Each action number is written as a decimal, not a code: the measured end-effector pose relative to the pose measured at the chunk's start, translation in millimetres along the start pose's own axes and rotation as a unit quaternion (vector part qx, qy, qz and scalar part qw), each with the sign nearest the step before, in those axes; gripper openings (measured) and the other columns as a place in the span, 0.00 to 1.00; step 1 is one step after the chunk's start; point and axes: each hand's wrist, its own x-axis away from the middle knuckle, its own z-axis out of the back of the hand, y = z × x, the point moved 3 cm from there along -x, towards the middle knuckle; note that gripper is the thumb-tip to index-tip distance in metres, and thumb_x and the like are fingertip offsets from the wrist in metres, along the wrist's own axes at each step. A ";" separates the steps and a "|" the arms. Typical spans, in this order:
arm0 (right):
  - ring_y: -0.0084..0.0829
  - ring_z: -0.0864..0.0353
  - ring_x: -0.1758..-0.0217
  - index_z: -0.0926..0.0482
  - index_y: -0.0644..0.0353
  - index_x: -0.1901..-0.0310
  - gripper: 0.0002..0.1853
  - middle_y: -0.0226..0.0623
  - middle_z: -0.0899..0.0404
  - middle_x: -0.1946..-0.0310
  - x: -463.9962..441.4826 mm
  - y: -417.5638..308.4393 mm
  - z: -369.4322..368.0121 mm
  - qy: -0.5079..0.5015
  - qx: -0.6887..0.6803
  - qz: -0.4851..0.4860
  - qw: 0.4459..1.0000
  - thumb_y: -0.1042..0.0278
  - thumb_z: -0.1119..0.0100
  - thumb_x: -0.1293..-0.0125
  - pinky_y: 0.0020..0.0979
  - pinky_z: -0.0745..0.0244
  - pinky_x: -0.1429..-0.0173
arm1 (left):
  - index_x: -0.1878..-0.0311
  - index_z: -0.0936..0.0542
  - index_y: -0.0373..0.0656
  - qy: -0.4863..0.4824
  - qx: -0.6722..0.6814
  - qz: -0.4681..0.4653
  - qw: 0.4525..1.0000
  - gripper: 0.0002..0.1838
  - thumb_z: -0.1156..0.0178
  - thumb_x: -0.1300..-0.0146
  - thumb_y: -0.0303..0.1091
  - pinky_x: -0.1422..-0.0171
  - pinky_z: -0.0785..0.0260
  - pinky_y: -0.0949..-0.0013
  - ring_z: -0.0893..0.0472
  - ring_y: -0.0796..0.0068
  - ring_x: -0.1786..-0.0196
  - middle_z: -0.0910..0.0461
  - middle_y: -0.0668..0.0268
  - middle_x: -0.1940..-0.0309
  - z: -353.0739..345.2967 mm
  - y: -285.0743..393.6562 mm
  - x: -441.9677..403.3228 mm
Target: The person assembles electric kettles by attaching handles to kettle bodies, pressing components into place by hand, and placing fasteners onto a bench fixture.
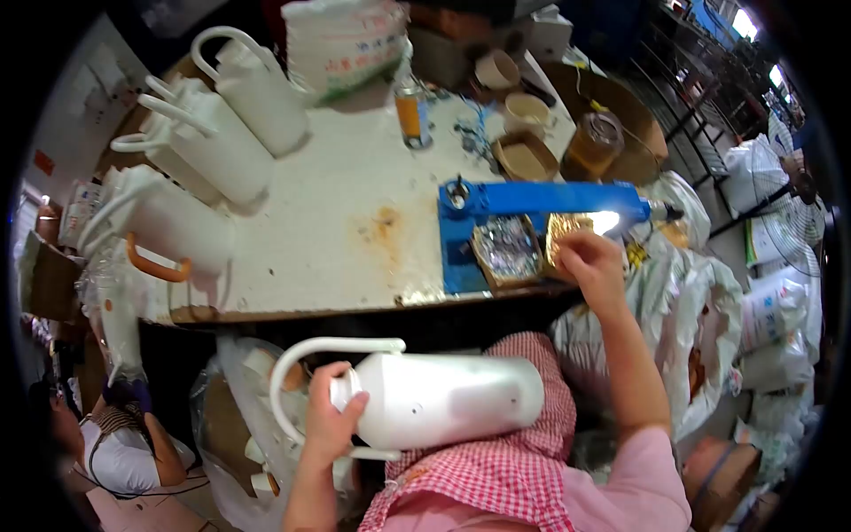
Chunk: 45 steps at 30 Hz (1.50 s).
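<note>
A white jug-like body (452,399) with a long curved handle (288,377) lies on its side across the lap, over a red checked apron (496,479). My left hand (332,412) is wrapped round its neck end. Two small dark holes show on the side of the body. Over a small box with gold-coloured pieces (567,229), my right hand (587,259) has its thumb and fingers pressed together; whatever it may hold is too small to name. Left of that box is another box with silvery small parts (507,251), beside a blue tool frame (550,199).
Several white jugs (257,97) stand at the table's left. A white sack (346,44), a spray can (410,113), cardboard rings (526,113) and a clear jar (594,142) are at the back. Plastic bags (683,310) lie right. A co-worker (124,452) is at lower left.
</note>
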 end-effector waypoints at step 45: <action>0.39 0.18 0.50 0.13 0.53 0.65 0.06 0.32 0.15 0.61 -57.6 72.3 -74.8 -0.051 0.508 0.169 0.843 0.64 0.35 0.42 0.39 0.21 0.47 | 0.39 0.26 0.40 0.010 0.009 0.034 0.999 0.28 0.34 0.44 0.35 0.33 0.34 0.58 0.25 0.58 0.42 0.25 0.55 0.44 -0.5 12.5 -1.2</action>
